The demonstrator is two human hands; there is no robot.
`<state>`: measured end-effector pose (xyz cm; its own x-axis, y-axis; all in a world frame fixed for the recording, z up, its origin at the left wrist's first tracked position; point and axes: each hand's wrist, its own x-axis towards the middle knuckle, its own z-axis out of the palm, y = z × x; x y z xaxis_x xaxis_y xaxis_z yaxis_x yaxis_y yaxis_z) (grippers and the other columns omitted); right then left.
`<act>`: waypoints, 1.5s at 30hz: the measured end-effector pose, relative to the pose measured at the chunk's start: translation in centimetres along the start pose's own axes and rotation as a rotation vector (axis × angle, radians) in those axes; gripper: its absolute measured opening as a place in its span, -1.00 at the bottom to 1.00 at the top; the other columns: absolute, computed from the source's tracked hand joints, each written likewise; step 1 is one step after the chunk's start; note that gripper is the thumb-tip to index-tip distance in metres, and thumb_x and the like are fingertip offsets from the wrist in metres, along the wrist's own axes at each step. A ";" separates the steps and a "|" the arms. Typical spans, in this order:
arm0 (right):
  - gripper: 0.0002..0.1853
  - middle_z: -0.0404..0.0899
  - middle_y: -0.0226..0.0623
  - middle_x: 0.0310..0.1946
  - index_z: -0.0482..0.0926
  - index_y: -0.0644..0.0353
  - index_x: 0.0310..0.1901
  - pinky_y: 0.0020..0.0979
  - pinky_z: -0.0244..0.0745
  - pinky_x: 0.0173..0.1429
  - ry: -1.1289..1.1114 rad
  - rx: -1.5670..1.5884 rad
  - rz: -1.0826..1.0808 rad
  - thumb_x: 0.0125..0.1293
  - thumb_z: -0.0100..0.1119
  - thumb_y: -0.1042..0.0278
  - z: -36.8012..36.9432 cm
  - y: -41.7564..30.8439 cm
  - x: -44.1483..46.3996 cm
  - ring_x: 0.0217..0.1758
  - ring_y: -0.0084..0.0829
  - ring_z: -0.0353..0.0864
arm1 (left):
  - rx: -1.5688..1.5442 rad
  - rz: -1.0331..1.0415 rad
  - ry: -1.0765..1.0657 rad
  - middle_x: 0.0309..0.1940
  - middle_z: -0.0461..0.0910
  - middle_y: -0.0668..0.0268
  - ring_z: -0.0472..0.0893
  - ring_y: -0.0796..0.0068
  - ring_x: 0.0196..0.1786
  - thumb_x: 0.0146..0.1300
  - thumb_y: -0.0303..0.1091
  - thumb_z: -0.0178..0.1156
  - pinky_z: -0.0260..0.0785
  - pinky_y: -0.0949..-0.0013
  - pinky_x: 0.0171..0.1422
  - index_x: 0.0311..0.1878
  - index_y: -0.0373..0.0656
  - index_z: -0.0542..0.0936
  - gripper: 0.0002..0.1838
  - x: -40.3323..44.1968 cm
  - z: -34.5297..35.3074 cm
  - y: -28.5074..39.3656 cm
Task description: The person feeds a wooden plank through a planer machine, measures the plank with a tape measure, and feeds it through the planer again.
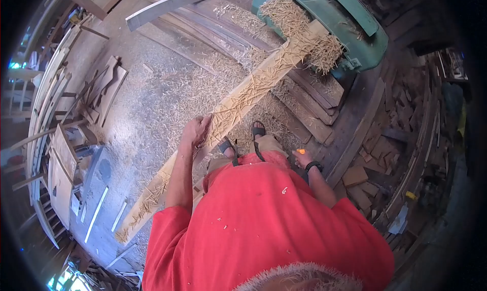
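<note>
A long pale wooden board, strewn with curled wood shavings, slants from the mouth of a green planer-like machine down to the lower left. My left hand is closed around the board's near edge, about midway along it. At my right side, below the machine, my right hand is closed on a small orange object whose kind I cannot make out. A dark band circles that wrist. Thick heaps of shavings sit on the board at the machine's mouth.
Planks lie on the floor beneath the machine, amid scattered shavings. Another long board crosses the top. Wood offcuts are piled on the right. Leaning strips and panels stand at the left. My sandalled feet are close to the board.
</note>
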<state>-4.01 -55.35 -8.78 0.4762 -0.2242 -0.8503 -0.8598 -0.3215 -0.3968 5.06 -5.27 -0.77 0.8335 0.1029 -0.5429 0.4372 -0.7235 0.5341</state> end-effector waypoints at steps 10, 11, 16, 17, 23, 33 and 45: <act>-0.72 0.44 -0.45 -0.68 0.49 0.10 -0.35 -0.39 0.33 -0.61 -0.076 -0.101 0.007 0.27 0.34 0.11 2.9 0.8 -1.3 -0.69 -0.48 0.45 | -0.037 -0.057 -0.022 -0.26 0.63 -0.26 0.63 -0.25 -0.10 0.36 0.29 -0.04 0.42 0.00 0.02 -0.20 -0.33 0.66 -0.28 -1.2 -0.2 -2.7; -0.71 0.42 -0.45 -0.69 0.50 0.10 -0.37 -0.39 0.34 -0.60 -0.068 -0.109 0.007 0.27 0.34 0.10 2.9 0.2 -1.1 -0.70 -0.47 0.45 | -0.033 -0.051 -0.015 -0.26 0.63 -0.26 0.63 -0.25 -0.10 0.36 0.29 -0.04 0.42 0.00 0.02 -0.20 -0.33 0.66 -0.28 -1.2 -0.2 -2.7; -0.70 0.50 -0.42 -0.62 0.50 0.13 -0.34 -0.39 0.35 -0.60 -0.089 -0.165 -0.063 0.27 0.33 0.09 1.9 -2.0 3.5 -0.67 -0.48 0.47 | -0.120 -0.054 -0.053 -0.26 0.65 -0.20 0.65 -0.17 -0.13 0.38 0.28 -0.05 0.43 0.03 0.01 -0.18 -0.36 0.64 -0.27 -0.4 -0.4 -1.9; -0.69 0.52 -0.41 -0.60 0.50 0.14 -0.33 -0.39 0.35 -0.60 -0.064 -0.165 -0.101 0.26 0.33 0.07 1.6 -3.0 4.1 -0.65 -0.49 0.49 | -0.132 -0.037 -0.079 -0.25 0.65 -0.19 0.65 -0.14 -0.12 0.38 0.29 -0.05 0.43 0.04 0.02 -0.18 -0.37 0.63 -0.26 0.1 -0.2 -1.8; -0.70 0.55 -0.41 -0.57 0.54 0.14 -0.30 -0.40 0.31 -0.62 -0.053 -0.061 -0.148 0.25 0.34 0.08 0.7 -7.6 6.9 -0.67 -0.52 0.47 | -0.077 -0.100 -0.175 -0.24 0.67 -0.03 0.63 0.08 -0.12 0.33 0.40 -0.05 0.42 0.13 0.06 -0.09 -0.36 0.65 -0.18 2.5 0.3 0.0; -0.66 0.55 -0.44 -0.52 0.52 0.12 -0.23 -0.47 0.42 -0.55 -0.035 -0.105 -0.123 0.25 0.35 0.02 -0.3 -9.2 7.9 -0.59 -0.55 0.56 | -0.174 -0.221 -0.252 -0.14 0.69 -0.07 0.65 0.12 -0.01 0.19 0.50 0.03 0.42 0.11 0.15 0.05 -0.34 0.66 -0.08 2.7 -0.5 3.1; -0.63 0.56 -0.43 -0.57 0.56 0.14 -0.26 -0.41 0.43 -0.56 -0.009 -0.154 -0.056 0.20 0.36 -0.01 4.4 -7.7 5.1 -0.62 -0.49 0.57 | -0.106 -0.216 -0.230 -0.23 0.67 -0.23 0.67 -0.06 -0.03 0.11 0.58 0.02 0.44 0.03 0.10 -0.13 -0.45 0.70 0.02 0.7 -1.0 -0.9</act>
<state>4.27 -49.93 -11.62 0.5202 -0.1940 -0.8317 -0.7931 -0.4710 -0.3862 5.54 -3.83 -1.00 0.6249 0.0810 -0.7765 0.6383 -0.6258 0.4483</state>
